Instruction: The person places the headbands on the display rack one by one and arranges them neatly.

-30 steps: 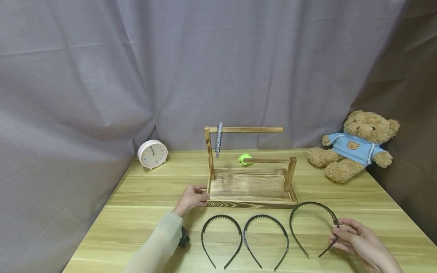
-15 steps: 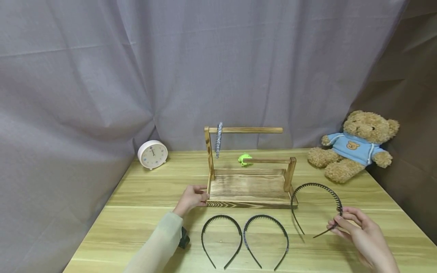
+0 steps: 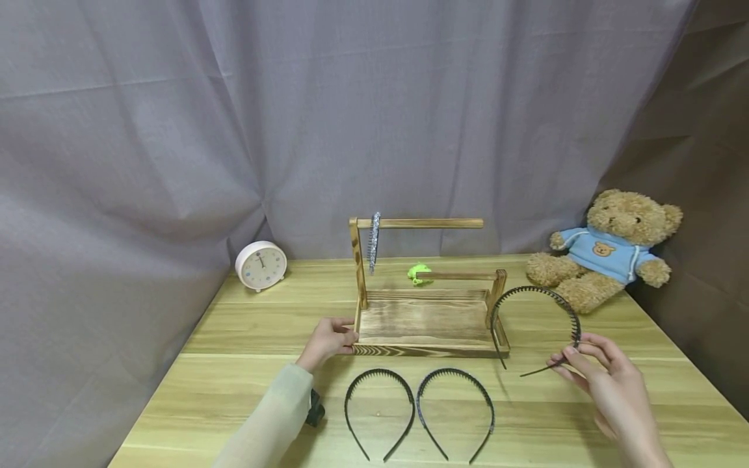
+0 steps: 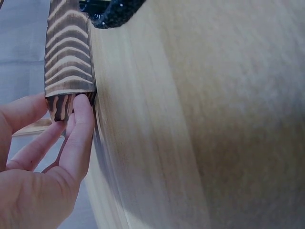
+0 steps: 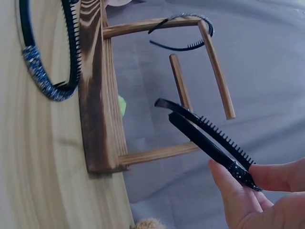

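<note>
My left hand grips the left end of a wooden rack, thumb and fingertips at its corner in the left wrist view. My right hand pinches a black toothed headband by one arm, lifted off the table by the rack's right end. In the right wrist view dark glitter shows on this headband near the fingertips. A silvery glitter headband hangs on the rack's upper bar, toward the left post. Flat on the table before the rack lie a black headband and a second, blue-glittered headband.
The rack's lower bar juts left from its right post, with a bright green item behind its tip. A white clock stands at the back left, a teddy bear at the back right. A grey curtain hangs behind the table.
My right hand has raised the headband from near the table and carried it away from me, slightly left, toward the rack's right end. The left hand stays on the rack.
</note>
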`<state>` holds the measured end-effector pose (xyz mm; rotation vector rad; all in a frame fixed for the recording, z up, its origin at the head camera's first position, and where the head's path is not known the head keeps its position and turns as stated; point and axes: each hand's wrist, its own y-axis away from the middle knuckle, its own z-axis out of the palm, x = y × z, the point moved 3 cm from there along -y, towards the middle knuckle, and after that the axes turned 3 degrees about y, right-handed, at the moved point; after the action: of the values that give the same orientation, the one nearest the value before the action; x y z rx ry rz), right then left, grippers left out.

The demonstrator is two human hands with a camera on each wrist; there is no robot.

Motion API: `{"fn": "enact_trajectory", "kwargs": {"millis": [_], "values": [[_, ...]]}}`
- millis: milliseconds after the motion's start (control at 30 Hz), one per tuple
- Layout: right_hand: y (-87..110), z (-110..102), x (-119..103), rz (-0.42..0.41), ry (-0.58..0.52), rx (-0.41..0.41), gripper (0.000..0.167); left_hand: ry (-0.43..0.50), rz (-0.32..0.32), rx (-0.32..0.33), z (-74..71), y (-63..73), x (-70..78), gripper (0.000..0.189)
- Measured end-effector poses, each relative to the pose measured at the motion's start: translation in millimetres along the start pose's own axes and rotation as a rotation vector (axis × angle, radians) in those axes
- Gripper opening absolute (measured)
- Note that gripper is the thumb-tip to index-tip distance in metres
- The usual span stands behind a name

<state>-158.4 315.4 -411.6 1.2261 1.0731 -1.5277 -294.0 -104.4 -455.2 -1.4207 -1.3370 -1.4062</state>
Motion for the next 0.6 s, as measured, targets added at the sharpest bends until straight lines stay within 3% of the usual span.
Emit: {"fn": "enact_trajectory", "kwargs": {"millis": [100,200,600], "values": [[-3.2,8,-4,-0.026,-0.026,0.018,0.027,-0.005,-0.004,0.007,-0.6,-0.4,-0.9,0.046],[-5.9,15,-8,-0.027,-0.041,0.051,0.028,-0.009,-0.007,0.028,-2.1,-9.8,-13.1,0.045],[-17.4,35,-14,-0.042,-0.148,0.161,0.038,0.0,-0.003,0.029,-1.6,-12.7,-16.2,0.046]]}}
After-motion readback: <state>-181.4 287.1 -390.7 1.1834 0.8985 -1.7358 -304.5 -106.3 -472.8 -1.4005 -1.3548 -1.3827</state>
